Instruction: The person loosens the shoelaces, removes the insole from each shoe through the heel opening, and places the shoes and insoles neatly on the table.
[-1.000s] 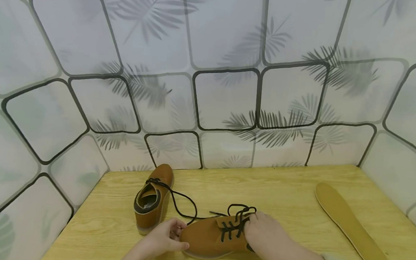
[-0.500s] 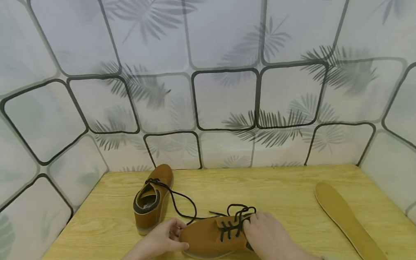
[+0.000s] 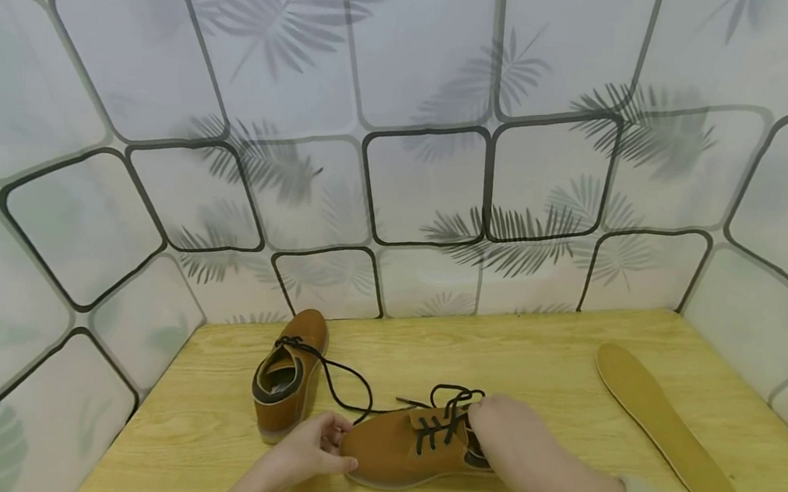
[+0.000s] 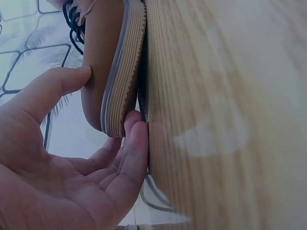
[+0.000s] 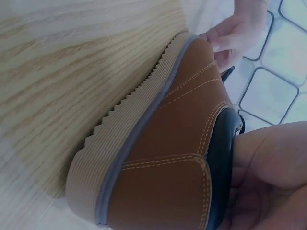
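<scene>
A brown lace-up shoe (image 3: 383, 450) lies flat on the wood-grain table, its toe pointing left. My left hand (image 3: 311, 451) grips the toe; in the left wrist view the thumb (image 4: 76, 79) presses on the upper while the fingers lie against the end of the ribbed sole (image 4: 122, 91). At the shoe's opening is my right hand (image 3: 517, 448). In the right wrist view it reaches past the dark padded collar (image 5: 223, 158) into the opening, which hides the fingertips. Black laces (image 3: 444, 429) cross the front of the shoe and trail off behind it.
The matching brown shoe (image 3: 292, 382) stands at the back left, its heel towards me and a long lace running right. A tan insole (image 3: 663, 426) lies on the right of the table (image 3: 532, 352). A patterned covering (image 3: 427, 186) rises behind and on both sides.
My right hand has shifted slightly and turned, so that more of the shoe's dark collar shows beneath it. The left hand and the shoe have hardly moved.
</scene>
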Tool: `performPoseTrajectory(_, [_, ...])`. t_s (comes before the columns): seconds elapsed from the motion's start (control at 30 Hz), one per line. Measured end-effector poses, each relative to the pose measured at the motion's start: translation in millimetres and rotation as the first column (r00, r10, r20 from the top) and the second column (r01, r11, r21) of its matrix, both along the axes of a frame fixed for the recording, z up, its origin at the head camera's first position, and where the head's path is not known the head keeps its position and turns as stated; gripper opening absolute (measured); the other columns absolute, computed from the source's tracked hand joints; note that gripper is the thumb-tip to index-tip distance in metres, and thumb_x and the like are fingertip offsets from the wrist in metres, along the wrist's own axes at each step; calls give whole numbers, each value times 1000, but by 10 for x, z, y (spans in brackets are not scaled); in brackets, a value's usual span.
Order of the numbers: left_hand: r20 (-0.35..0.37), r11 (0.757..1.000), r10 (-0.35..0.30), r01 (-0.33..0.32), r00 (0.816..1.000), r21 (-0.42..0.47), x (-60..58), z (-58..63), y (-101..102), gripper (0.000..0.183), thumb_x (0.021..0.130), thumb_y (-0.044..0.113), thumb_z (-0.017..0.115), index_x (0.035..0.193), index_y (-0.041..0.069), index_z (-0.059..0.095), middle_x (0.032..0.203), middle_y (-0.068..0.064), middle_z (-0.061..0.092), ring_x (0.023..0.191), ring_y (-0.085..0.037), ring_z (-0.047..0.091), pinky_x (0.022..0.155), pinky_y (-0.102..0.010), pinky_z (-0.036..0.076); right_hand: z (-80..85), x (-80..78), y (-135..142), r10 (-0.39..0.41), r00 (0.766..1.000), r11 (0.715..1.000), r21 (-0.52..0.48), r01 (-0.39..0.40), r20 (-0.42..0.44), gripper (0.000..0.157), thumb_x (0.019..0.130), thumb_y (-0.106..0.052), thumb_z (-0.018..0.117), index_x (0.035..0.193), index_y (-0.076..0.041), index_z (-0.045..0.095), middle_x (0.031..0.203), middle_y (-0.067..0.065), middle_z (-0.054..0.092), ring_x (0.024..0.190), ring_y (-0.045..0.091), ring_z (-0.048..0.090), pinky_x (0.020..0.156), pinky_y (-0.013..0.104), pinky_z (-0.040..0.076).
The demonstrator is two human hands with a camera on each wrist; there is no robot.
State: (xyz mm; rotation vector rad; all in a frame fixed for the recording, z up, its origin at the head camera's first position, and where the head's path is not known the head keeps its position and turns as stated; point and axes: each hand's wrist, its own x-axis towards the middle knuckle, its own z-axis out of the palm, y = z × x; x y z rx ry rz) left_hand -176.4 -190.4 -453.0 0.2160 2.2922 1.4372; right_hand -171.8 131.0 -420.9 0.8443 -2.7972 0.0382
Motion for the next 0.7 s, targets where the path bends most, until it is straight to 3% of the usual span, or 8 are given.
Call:
performPoseTrajectory(0.17, [-7, 1000, -5, 5, 1000, 0, -5, 1, -9, 45, 90, 5, 82, 127, -5, 59, 106, -10, 64, 90, -18, 60, 79, -32, 53, 50, -72, 69, 46, 989, 988, -153, -24, 141, 22, 87, -5, 84, 74, -12, 67, 67, -3, 64, 60, 9, 58, 57, 26, 54])
performPoseTrajectory(0.3, [-2, 1000, -3, 3, 1000, 1, -9, 4, 0, 45, 91, 4, 82, 128, -5, 58, 107, -10, 63, 91, -17, 60, 79, -31, 53, 87, -117, 114, 50, 966, 962, -272, 22, 255, 20, 88, -6, 80, 75, -16, 69, 68, -10, 65, 59, 2, 52, 58, 23, 49])
performPoseTrajectory(0.4, [-2, 1000, -2, 2, 1000, 1, -11, 2, 0, 45, 91, 4, 82, 128, -5, 58, 107, -10, 63, 91, -17, 60, 79, -31, 53, 96, -137, 141, 36, 956, 941, -331, 65, 290, 19, 85, -7, 79, 75, -19, 69, 70, -13, 64, 61, 0, 49, 61, 22, 47])
performPoseTrajectory(0.5, [-5, 1000, -4, 4, 1000, 3, -9, 3, -5, 45, 90, 5, 82, 127, -5, 58, 106, -10, 63, 91, -18, 59, 79, -32, 53, 103, -157, 162, 30, 943, 914, -391, 108, 332, 17, 84, -11, 81, 75, -20, 71, 71, -14, 64, 62, 1, 49, 61, 22, 47])
performPoseTrajectory(0.7, [-7, 1000, -4, 4, 1000, -2, 0, 6, 3, 44, 91, 4, 81, 127, -5, 58, 106, -9, 62, 90, -18, 58, 78, -30, 52, 100, -216, 211, 97, 919, 841, -525, 130, 383, 15, 86, -18, 85, 75, -18, 74, 70, -11, 66, 59, 2, 48, 57, 21, 43])
